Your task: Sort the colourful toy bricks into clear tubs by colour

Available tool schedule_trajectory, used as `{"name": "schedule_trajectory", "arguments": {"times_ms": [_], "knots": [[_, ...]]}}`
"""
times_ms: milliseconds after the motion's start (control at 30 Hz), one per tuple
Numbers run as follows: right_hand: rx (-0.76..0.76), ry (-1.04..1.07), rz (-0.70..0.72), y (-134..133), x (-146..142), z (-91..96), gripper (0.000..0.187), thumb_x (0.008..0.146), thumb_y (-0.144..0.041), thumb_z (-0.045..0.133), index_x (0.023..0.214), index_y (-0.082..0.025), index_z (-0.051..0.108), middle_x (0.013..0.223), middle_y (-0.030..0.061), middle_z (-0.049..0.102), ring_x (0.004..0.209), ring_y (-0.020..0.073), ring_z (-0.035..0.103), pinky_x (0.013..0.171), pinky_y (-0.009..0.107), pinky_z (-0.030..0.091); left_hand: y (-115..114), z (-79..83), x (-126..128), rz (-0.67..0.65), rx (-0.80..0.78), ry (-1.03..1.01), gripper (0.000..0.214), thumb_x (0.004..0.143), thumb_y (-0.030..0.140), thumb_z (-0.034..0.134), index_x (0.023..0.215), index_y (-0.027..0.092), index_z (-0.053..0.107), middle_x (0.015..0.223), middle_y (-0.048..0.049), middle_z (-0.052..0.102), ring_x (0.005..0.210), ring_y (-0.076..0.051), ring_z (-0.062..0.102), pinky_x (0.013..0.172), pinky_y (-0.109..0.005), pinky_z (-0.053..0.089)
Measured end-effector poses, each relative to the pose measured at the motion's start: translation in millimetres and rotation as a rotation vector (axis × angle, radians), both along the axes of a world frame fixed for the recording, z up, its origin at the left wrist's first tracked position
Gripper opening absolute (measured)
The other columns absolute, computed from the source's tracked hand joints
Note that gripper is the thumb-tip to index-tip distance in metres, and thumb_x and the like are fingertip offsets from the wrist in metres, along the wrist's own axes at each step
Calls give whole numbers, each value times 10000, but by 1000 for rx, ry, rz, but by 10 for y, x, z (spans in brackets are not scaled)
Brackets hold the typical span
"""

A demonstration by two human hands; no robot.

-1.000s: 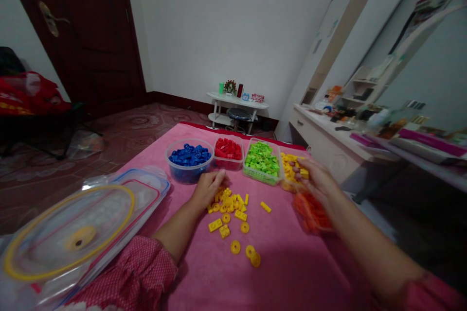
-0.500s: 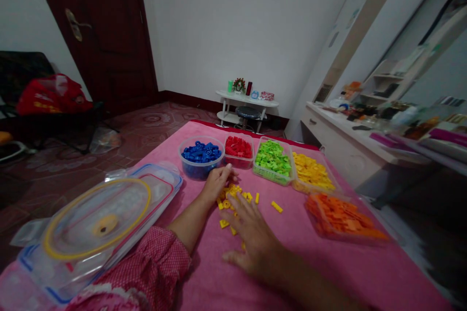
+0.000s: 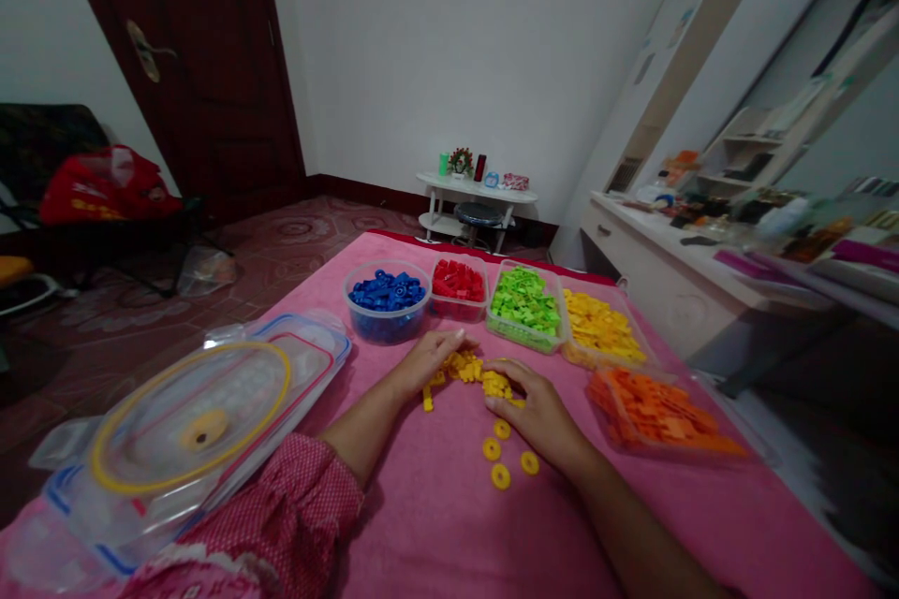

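Red bag (image 3: 109, 192), 9 o'clock: yellow print unreadable. Right hand (image 3: 532, 404) cups yellow toy bricks (image 3: 497, 385), narrow; left hand (image 3: 430, 360) half-spread, bricks' 10 o'clock.

Right hand (image 3: 539, 404) curls inward, facing left hand (image 3: 428, 361).

1 camera, worn on the head, looks forward and down along the pink-covered table (image 3: 435, 519) from its near end; the left hand (image 3: 428, 360) and the right hand (image 3: 537, 407) show close by, below the middle of the wide view; beyond stands the far wall (image 3: 492, 47), with the door (image 3: 203, 65) leftward and the dresser (image 3: 660, 267) rightward.
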State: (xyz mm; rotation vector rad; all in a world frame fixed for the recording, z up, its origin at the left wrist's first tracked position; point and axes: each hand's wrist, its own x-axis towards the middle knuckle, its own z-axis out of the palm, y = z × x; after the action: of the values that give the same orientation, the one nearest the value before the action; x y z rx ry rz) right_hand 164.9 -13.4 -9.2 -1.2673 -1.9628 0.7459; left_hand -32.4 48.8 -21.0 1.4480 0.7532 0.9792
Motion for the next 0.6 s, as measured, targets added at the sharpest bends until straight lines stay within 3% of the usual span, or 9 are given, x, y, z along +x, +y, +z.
{"name": "schedule_trajectory", "arguments": {"times_ms": [233,333,467,600], "knots": [[85,-95,-148,-52,122,246,392,703,-194,622,1093,-218,654,1132,58,633,1033,213,563,925,354,419,-23,40,13,7,206,169,428,822,449,558,1027,94,680,1015,-136,687,934,-228,631,851,-330,472],[1,-107,-166,-91,156,347,428,722,-189,587,1149,-199,628,1008,55,661,829,178,589,726,290,467,-28,34,17,-4,286,236,347,819,380,576,1011,115,690,1009,-117,679,913,-210,626,833,-312,472],[-88,-176,-62,-122,153,338,407,711,-193,600,1116,-203,641,909,29,665,616,125,530,562,237,406,-32,20,14,16,399,303,274,817,314,580,980,131,704,966,-96,670,903,-195,609,847,-309,457],[-83,-259,-137,-100,160,279,269,658,-293,696,907,-196,672,698,-18,608,588,125,504,518,223,342,-38,21,14,25,417,322,259,812,298,588,980,136,702,963,-94,662,889,-190,602,837,-314,463]]}}
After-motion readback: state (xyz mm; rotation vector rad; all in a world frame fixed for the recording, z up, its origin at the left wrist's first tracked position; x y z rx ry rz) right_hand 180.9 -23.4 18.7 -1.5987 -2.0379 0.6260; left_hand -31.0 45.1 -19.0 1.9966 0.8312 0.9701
